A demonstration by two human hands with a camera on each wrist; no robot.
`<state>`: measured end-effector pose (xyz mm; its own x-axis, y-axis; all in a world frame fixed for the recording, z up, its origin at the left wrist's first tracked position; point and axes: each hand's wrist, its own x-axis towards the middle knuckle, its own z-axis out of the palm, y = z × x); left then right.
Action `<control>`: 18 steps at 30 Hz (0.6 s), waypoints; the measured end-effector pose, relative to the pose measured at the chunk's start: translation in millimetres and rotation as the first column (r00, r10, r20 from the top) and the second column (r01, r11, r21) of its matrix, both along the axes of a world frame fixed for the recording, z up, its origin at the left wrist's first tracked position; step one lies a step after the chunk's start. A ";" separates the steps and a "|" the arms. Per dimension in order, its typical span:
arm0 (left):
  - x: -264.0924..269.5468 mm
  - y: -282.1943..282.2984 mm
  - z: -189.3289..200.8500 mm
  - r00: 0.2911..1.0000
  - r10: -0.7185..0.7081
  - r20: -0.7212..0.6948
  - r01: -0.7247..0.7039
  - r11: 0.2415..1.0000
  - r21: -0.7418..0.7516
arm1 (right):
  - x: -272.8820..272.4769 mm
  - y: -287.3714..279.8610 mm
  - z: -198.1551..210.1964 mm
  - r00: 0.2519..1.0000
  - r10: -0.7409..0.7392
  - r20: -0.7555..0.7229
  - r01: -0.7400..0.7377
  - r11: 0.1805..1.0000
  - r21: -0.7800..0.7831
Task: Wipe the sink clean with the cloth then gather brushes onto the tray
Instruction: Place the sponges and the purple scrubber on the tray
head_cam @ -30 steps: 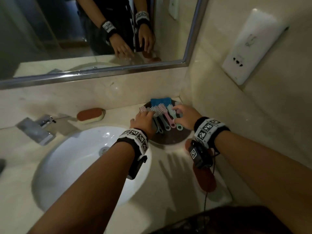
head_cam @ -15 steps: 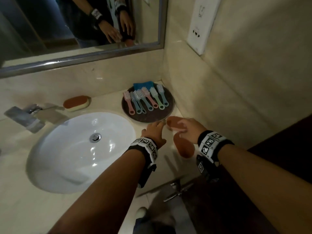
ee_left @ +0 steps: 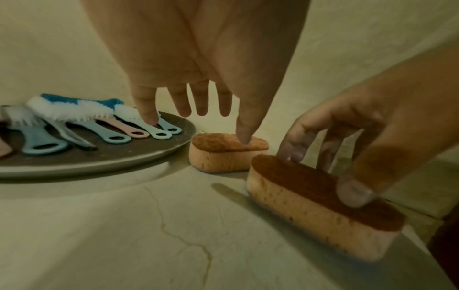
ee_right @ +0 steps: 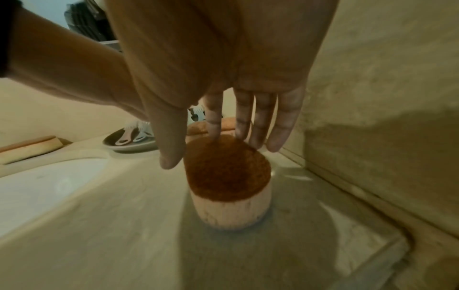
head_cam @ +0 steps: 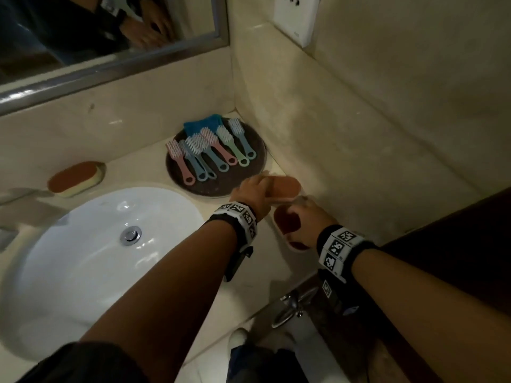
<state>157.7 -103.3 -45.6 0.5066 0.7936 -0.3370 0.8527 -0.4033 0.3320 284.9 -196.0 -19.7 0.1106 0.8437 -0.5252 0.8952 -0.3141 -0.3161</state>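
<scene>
A round dark tray (head_cam: 221, 186) sits in the counter's back right corner. On it lie several pastel brushes (head_cam: 210, 150) and a folded blue cloth (head_cam: 201, 124). Two orange sponges lie just in front of it. My left hand (head_cam: 254, 189) hovers over the farther sponge (ee_left: 223, 157) with straight fingers, its thumb tip touching the top. My right hand (ee_right: 213, 155) is spread over the nearer sponge (ee_right: 228, 176), fingertips resting on its rough top and thumb beside it. Neither hand holds anything. The white sink (head_cam: 83, 258) lies to the left.
A third sponge (head_cam: 74, 178) lies behind the sink, near the faucet (head_cam: 11, 197) at the left edge. Walls close in the counter at the back and right, with a mirror (head_cam: 83, 29) above. The counter's front edge runs just below my right wrist.
Both hands drew back from the brushes on the tray toward the counter's front. They have since settled onto the two sponges beside the tray. The head view swung down and right.
</scene>
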 end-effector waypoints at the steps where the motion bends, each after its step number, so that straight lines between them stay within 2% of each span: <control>1: 4.5 4.5 -3.1 1.000 -0.005 0.008 0.005 1.000 -0.010 | -0.2 -0.5 -2.9 1.000 -0.027 -0.002 0.027 0.999 0.022; 6: 24.3 18.9 -25.9 0.998 -0.060 0.007 0.060 0.998 -0.012 | 4.8 -6.1 -22.4 0.998 -0.062 -0.027 0.063 0.997 0.043; 9: 29.2 19.7 -36.4 0.999 -0.042 0.028 0.042 0.999 -0.004 | 8.7 -5.9 -33.2 0.995 -0.085 -0.048 0.088 0.995 0.054; 13: 28.1 17.3 -38.6 0.998 -0.047 0.037 0.046 0.998 0.041 | 9.2 -3.8 -40.7 0.992 -0.120 -0.035 0.120 0.993 0.004; 18: 19.5 16.1 -34.4 0.998 0.024 0.050 -0.021 0.999 -0.048 | 6.6 -4.2 -44.8 0.990 -0.138 -0.021 0.138 0.990 0.007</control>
